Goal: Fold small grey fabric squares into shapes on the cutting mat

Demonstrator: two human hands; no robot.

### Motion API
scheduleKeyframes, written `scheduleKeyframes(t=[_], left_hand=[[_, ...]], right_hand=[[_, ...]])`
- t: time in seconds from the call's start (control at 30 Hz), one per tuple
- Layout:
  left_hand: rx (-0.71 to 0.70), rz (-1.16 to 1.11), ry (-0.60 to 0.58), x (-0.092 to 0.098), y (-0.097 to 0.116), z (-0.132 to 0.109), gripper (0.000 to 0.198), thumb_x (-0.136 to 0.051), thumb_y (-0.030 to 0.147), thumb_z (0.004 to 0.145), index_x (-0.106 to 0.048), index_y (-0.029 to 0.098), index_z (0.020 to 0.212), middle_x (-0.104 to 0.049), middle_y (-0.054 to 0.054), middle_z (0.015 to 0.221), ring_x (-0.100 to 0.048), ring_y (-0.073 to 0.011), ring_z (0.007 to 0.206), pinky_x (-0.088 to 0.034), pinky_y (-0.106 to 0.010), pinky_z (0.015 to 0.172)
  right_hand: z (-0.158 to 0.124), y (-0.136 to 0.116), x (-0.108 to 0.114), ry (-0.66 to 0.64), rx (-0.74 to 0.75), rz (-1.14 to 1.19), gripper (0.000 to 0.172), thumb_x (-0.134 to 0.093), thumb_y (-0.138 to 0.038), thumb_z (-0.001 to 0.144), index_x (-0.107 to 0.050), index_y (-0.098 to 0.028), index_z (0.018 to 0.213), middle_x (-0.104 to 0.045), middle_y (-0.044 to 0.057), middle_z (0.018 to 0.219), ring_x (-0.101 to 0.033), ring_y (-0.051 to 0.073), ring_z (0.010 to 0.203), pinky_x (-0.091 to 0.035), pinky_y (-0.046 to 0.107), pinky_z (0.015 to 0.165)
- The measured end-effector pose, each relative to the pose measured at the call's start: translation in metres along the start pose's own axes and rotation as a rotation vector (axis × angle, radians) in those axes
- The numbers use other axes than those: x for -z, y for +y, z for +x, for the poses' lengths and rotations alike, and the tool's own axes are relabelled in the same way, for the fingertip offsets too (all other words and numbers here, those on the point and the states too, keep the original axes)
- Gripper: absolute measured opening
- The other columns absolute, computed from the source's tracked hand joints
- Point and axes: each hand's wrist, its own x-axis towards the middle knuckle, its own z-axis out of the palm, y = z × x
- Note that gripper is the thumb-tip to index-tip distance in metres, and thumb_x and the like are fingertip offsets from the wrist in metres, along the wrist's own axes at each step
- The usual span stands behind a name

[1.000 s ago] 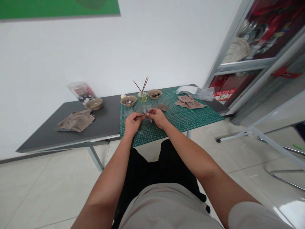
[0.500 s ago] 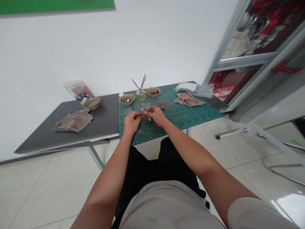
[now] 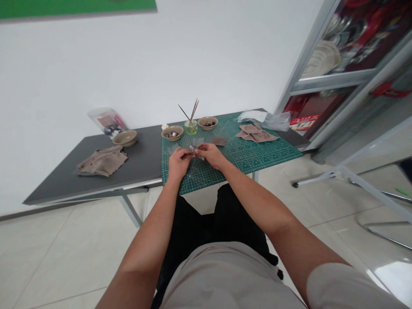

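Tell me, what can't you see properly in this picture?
Head view:
- the small grey piece: too small, and half covered by the left hand and right hand.
- what is in the bowl: too small to name.
- what is in the clear bag: blurred.
- the green board: cut off by the top edge.

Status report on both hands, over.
Left hand and right hand pinch small grey piece together. Over green cutting mat. Nearest bowl beyond, untouched.
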Motion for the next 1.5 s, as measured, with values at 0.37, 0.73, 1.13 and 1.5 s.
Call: scheduleKeyframes(t=[0.37, 0.73, 1.13, 1.5], left_hand=[[-0.110, 0.063, -0.050, -0.0015, 0.0023, -0.0009, 0.008, -0.064, 0.014, 0.077, -0.069, 0.020, 0.080, -0.065, -0.001, 0.079, -0.059, -0.0149, 0.073, -0.048, -0.028, 0.071], [0.039, -0.089, -0.001, -0.0018, 0.0015, -0.0036, 0.005, -0.067, 0.019, 0.075, -0.070, 0.020, 0.079, -0.071, -0.001, 0.079, -0.064, -0.0157, 0.073, -0.052, -0.029, 0.072], [-0.021, -0.057, -0.038, 0.0025, 0.0023, -0.0018, 0.007, -0.071, 0.023, 0.073, -0.070, 0.021, 0.079, -0.064, 0.000, 0.074, -0.058, -0.0120, 0.065, -0.049, -0.025, 0.063], [0.126, -0.224, -0.035, 0.0001, 0.0014, -0.0017, 0.007, -0.070, 0.026, 0.072, -0.070, 0.020, 0.077, -0.072, -0.001, 0.078, -0.065, -0.0152, 0.069, -0.053, -0.030, 0.070]], right_hand=[[0.0011, 0.0075, 0.0011, 0.104, 0.017, 0.019, 0.048, -0.087, -0.048, 0.050, -0.057, -0.018, 0.073, -0.063, -0.002, 0.065, -0.059, 0.012, 0.059, -0.045, 0.026, 0.059], [0.0014, 0.0060, 0.0035, 0.120, 0.032, 0.135, 0.047, -0.088, -0.045, 0.049, -0.056, -0.019, 0.071, -0.064, -0.003, 0.064, -0.058, 0.012, 0.058, -0.044, 0.026, 0.058], [-0.0020, 0.0003, 0.0026, -0.016, -0.015, 0.103, 0.044, -0.088, -0.042, 0.052, -0.058, -0.018, 0.074, -0.066, -0.001, 0.069, -0.060, 0.013, 0.063, -0.047, 0.027, 0.064], [-0.0001, 0.0029, 0.0023, 0.080, 0.011, 0.107, 0.050, -0.088, -0.046, 0.048, -0.053, -0.019, 0.069, -0.061, -0.004, 0.062, -0.056, 0.011, 0.055, -0.044, 0.026, 0.057]])
